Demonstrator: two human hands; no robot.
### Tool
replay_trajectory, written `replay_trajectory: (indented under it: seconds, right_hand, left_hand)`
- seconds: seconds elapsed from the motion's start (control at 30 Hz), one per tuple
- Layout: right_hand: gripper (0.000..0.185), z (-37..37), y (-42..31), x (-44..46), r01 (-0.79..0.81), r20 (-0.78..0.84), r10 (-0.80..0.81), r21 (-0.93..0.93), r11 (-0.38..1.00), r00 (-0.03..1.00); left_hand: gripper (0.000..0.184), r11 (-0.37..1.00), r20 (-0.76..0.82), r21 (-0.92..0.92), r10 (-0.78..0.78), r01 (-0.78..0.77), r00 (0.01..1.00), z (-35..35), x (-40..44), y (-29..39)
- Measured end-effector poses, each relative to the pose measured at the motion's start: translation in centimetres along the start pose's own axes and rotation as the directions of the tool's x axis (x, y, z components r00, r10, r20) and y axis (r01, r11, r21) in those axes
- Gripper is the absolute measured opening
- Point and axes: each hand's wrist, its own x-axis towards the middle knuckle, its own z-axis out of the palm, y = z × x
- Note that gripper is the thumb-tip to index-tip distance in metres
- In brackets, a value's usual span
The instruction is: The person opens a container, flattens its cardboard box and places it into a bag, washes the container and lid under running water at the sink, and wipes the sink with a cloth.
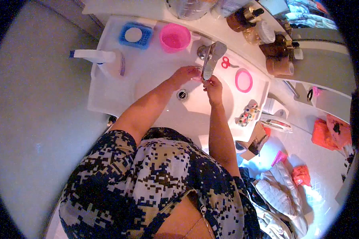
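Over the white sink basin [155, 75], both hands meet at the spout end of a chrome faucet [214, 55]. My left hand [186, 75] is on the left of the spout, its fingers curled around something small and pale that I cannot make out. On the right, just below the spout tip, my right hand [214, 89] has its fingers bent together in a pinch. Whatever lies between them is hidden by the fingers and the faucet. Below the hands is the round drain [182, 95].
Around the basin are a pink bowl [174, 38], a blue soap dish [145, 36] with white soap, a white spray bottle [101, 59], red-handled scissors [226, 63], a pink ring [243, 80] and a patterned item [248, 114]. Brown dropper bottles [243, 20] line the shelf. Clothes [277, 191] lie on the floor.
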Motion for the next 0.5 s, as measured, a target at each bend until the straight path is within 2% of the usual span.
replay_trajectory:
  seconds: [0.03,0.1,0.17,0.2,0.27,0.3,0.4,0.5]
  right_hand:
    - [0.017,-0.4,-0.1,-0.4,0.014,0.03,-0.024,0.305,0.952,0.999]
    - [0.018,-0.7,-0.9,-1.0,-0.061,0.069,0.037,0.385,0.921,0.997]
    - [0.02,-0.5,-1.2,-1.5,-0.126,0.113,0.082,0.468,0.874,0.99]
    - [0.022,-0.1,-2.2,-2.0,-0.126,0.09,0.1,0.362,0.924,0.991]
    - [0.024,0.9,-5.0,-3.3,-0.132,0.038,0.128,0.135,0.982,0.991]
    - [0.034,0.7,-2.7,-2.2,-0.108,0.009,0.108,0.076,0.991,0.994]
    - [0.044,0.1,1.2,-0.2,0.276,0.051,-0.274,-0.042,0.96,0.96]
    - [0.049,0.8,0.6,-1.1,0.402,0.136,-0.389,-0.088,0.911,0.911]
  left_hand:
    - [0.026,0.995,-0.017,-0.082,-0.065,0.064,0.998,-0.2,-0.5,1.2]
    - [0.027,0.951,0.0,-0.226,-0.218,0.212,0.976,-0.5,-1.0,1.9]
    - [0.028,0.872,0.099,-0.447,-0.172,0.198,0.98,-0.6,-0.7,0.4]
    - [0.028,0.813,0.144,-0.548,-0.139,0.196,0.98,-0.6,-0.4,-0.7]
    - [0.03,0.91,0.111,-0.407,-0.044,0.086,0.993,-1.0,1.3,-2.6]
    - [0.031,0.943,0.104,-0.332,0.004,0.03,0.995,-0.9,1.8,-3.2]
    - [0.031,0.745,0.096,-0.648,-0.128,0.159,0.987,0.2,-0.3,0.0]
    - [0.03,0.859,0.134,-0.502,-0.035,0.099,0.99,0.5,-0.1,0.0]
